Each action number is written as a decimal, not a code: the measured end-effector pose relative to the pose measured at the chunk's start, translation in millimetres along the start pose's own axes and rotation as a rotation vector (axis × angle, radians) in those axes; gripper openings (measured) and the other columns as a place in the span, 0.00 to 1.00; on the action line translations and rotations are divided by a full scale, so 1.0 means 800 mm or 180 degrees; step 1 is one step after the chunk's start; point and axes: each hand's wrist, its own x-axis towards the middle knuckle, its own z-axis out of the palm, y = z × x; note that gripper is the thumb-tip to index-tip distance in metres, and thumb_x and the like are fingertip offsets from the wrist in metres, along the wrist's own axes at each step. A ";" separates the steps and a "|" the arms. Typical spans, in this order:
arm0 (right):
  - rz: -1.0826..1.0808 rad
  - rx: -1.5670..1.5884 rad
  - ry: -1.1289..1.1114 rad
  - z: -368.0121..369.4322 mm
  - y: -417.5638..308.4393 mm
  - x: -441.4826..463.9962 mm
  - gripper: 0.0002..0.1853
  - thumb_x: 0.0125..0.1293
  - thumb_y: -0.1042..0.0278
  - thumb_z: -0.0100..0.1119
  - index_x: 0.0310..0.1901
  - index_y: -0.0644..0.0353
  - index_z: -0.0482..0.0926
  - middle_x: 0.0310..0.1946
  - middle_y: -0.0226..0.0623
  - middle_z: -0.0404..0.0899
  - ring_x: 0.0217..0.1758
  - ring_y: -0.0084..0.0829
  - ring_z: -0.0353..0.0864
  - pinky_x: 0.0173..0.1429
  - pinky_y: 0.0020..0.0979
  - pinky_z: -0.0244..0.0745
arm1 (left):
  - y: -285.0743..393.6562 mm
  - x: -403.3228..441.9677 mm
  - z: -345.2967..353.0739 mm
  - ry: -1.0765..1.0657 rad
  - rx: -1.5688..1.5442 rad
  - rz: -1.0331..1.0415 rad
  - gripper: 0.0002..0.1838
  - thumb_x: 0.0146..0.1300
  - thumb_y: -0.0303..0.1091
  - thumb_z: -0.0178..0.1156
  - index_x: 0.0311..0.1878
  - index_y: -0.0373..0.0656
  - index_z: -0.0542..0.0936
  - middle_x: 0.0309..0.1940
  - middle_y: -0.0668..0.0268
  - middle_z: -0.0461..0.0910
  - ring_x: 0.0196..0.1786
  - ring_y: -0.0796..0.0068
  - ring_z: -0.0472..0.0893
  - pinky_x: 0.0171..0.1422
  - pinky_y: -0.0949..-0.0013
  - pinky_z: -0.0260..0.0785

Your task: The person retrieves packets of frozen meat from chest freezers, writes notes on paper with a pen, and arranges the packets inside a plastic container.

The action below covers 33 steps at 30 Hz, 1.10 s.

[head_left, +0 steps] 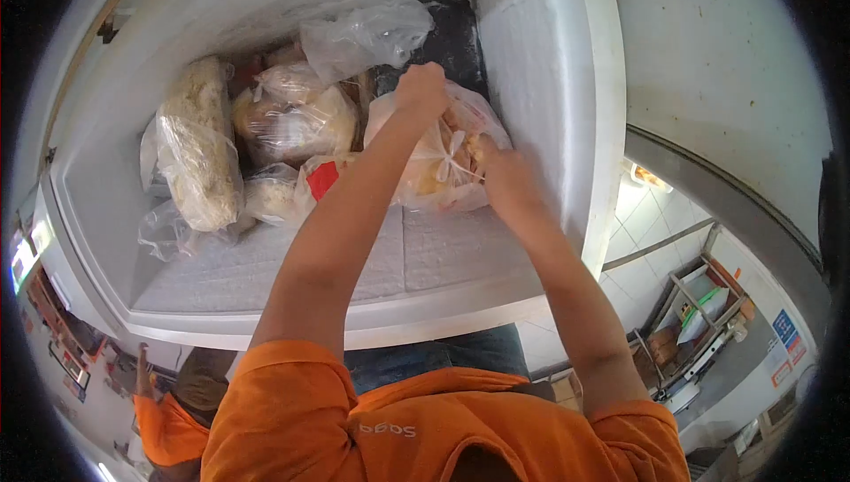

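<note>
Both my arms reach down into a white chest freezer (328, 274). A tied, semi-clear plastic bag (434, 183) with pale yellowish contents lies at its right end, with a knot on top. My left hand (421, 91) is closed at the bag's far edge; its fingertips are hidden, and what they grip does not show clearly. At the bag's right side my right hand (506, 174) is closed on the plastic, fingers bent against it. A crumpled clear plastic bag (367, 38) lies just beyond my left hand.
Left in the freezer are a long wrapped bundle (199, 146), a round clear bag (297, 123) and a bag with a red patch (323, 179). A dark flat panel (453, 44) lies behind. Another person in an orange shirt (173, 424) is at lower left.
</note>
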 end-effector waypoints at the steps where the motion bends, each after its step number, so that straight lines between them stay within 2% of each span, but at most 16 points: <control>1: -0.0149 -0.0387 -0.0051 -0.007 -0.001 0.014 0.17 0.73 0.66 0.51 0.56 0.65 0.80 0.43 0.52 0.87 0.47 0.52 0.88 0.53 0.57 0.76 | -0.004 0.002 0.007 0.0009 0.0047 0.0115 0.13 0.62 0.30 0.66 0.48 0.37 0.86 0.46 0.44 0.88 0.53 0.43 0.88 0.59 0.51 0.82; 2: -0.0291 -0.0770 -0.0107 -0.010 -0.001 0.024 0.17 0.73 0.67 0.50 0.56 0.66 0.80 0.42 0.54 0.87 0.46 0.54 0.89 0.52 0.57 0.78 | -0.006 0.001 0.012 0.0006 0.0096 0.0230 0.13 0.62 0.30 0.66 0.49 0.38 0.86 0.45 0.45 0.88 0.52 0.43 0.88 0.58 0.52 0.83; 5: -0.0358 -0.0893 0.0173 0.017 0.009 0.047 0.15 0.71 0.68 0.52 0.52 0.66 0.83 0.40 0.55 0.87 0.46 0.56 0.89 0.51 0.54 0.81 | 0.010 -0.023 -0.013 -0.0769 -0.0223 0.0083 0.21 0.62 0.32 0.67 0.59 0.41 0.80 0.59 0.41 0.82 0.65 0.39 0.82 0.67 0.45 0.76; 8: -0.0471 -0.0786 -0.0304 0.035 0.052 0.073 0.14 0.70 0.67 0.55 0.47 0.64 0.86 0.39 0.55 0.88 0.45 0.55 0.89 0.50 0.53 0.83 | 0.024 -0.074 0.007 0.0141 0.0166 0.0104 0.33 0.63 0.34 0.67 0.71 0.46 0.69 0.73 0.40 0.69 0.77 0.33 0.66 0.75 0.29 0.61; 11: -0.0240 -0.0549 0.0180 0.037 0.068 0.095 0.14 0.71 0.63 0.57 0.42 0.63 0.88 0.37 0.54 0.88 0.44 0.55 0.89 0.50 0.53 0.84 | 0.044 -0.108 -0.006 -0.0021 -0.0291 -0.0530 0.43 0.64 0.37 0.67 0.79 0.46 0.57 0.80 0.42 0.57 0.82 0.29 0.52 0.76 0.18 0.47; 14: 0.0037 -0.0335 0.0185 0.004 0.023 0.107 0.16 0.73 0.59 0.56 0.45 0.62 0.88 0.39 0.56 0.88 0.45 0.56 0.89 0.52 0.51 0.84 | 0.036 -0.117 0.016 0.0560 -0.0402 -0.0778 0.43 0.61 0.42 0.69 0.76 0.42 0.61 0.78 0.43 0.59 0.81 0.35 0.56 0.71 0.17 0.54; 17: 0.0172 -0.0553 -0.0076 0.034 0.008 0.162 0.18 0.74 0.55 0.57 0.47 0.61 0.88 0.45 0.59 0.87 0.50 0.54 0.89 0.55 0.50 0.84 | 0.020 -0.121 0.029 0.0683 -0.0578 -0.0625 0.44 0.61 0.36 0.68 0.77 0.40 0.59 0.76 0.42 0.60 0.80 0.38 0.58 0.72 0.21 0.57; 20: 0.0039 0.0130 0.0070 0.014 -0.030 0.171 0.20 0.76 0.53 0.52 0.51 0.59 0.87 0.48 0.54 0.88 0.55 0.55 0.88 0.60 0.52 0.83 | 0.004 -0.133 0.018 0.0422 -0.0816 -0.0359 0.48 0.60 0.35 0.69 0.80 0.39 0.55 0.78 0.43 0.58 0.82 0.35 0.55 0.76 0.20 0.53; 23: 0.0057 -0.0526 -0.0216 0.056 -0.004 0.234 0.21 0.76 0.53 0.49 0.56 0.54 0.87 0.52 0.51 0.87 0.57 0.55 0.87 0.62 0.52 0.82 | -0.007 -0.135 0.011 0.0314 -0.1093 -0.0269 0.46 0.60 0.34 0.69 0.79 0.38 0.57 0.77 0.44 0.60 0.81 0.36 0.56 0.77 0.24 0.55; 26: -0.0170 -0.0562 -0.0107 0.049 -0.020 0.240 0.18 0.71 0.57 0.58 0.50 0.61 0.88 0.52 0.56 0.87 0.57 0.55 0.87 0.59 0.53 0.83 | -0.017 -0.133 0.020 0.0942 -0.0903 0.0064 0.43 0.57 0.31 0.70 0.74 0.32 0.60 0.65 0.42 0.69 0.68 0.37 0.70 0.68 0.37 0.67; 27: -0.0173 -0.0499 -0.0228 0.059 -0.018 0.252 0.16 0.70 0.61 0.59 0.51 0.62 0.87 0.52 0.56 0.87 0.58 0.54 0.87 0.58 0.49 0.84 | -0.021 -0.131 0.025 0.0964 -0.0949 0.0089 0.44 0.56 0.31 0.71 0.74 0.32 0.60 0.65 0.42 0.68 0.69 0.37 0.69 0.69 0.37 0.67; 29: -0.0234 -0.0965 -0.0658 0.068 -0.011 0.268 0.16 0.69 0.64 0.60 0.52 0.62 0.87 0.52 0.56 0.87 0.58 0.53 0.87 0.59 0.48 0.84 | -0.023 -0.128 0.022 0.1011 -0.1054 0.0165 0.47 0.54 0.33 0.74 0.74 0.32 0.60 0.66 0.41 0.67 0.70 0.36 0.67 0.70 0.37 0.66; 31: -0.0206 -0.1060 -0.0385 0.083 -0.002 0.257 0.16 0.68 0.65 0.62 0.52 0.63 0.87 0.52 0.56 0.87 0.58 0.53 0.87 0.59 0.46 0.84 | -0.022 -0.146 0.011 0.1087 -0.0574 0.0130 0.48 0.54 0.38 0.75 0.75 0.34 0.60 0.68 0.41 0.65 0.73 0.36 0.65 0.71 0.37 0.64; 32: -0.0198 -0.0930 0.0123 0.087 -0.001 0.234 0.16 0.68 0.64 0.64 0.52 0.63 0.87 0.52 0.56 0.87 0.58 0.52 0.87 0.59 0.46 0.84 | -0.018 -0.158 -0.007 0.1146 -0.0337 0.0113 0.49 0.54 0.41 0.75 0.75 0.35 0.60 0.69 0.41 0.64 0.74 0.36 0.63 0.72 0.36 0.63; 33: -0.0201 -0.0799 0.0616 0.088 -0.002 0.221 0.17 0.67 0.63 0.65 0.52 0.64 0.87 0.51 0.57 0.87 0.58 0.52 0.87 0.60 0.46 0.83 | -0.013 -0.175 -0.032 0.1027 0.0100 -0.0234 0.51 0.55 0.45 0.75 0.77 0.36 0.59 0.73 0.40 0.61 0.77 0.37 0.60 0.73 0.36 0.61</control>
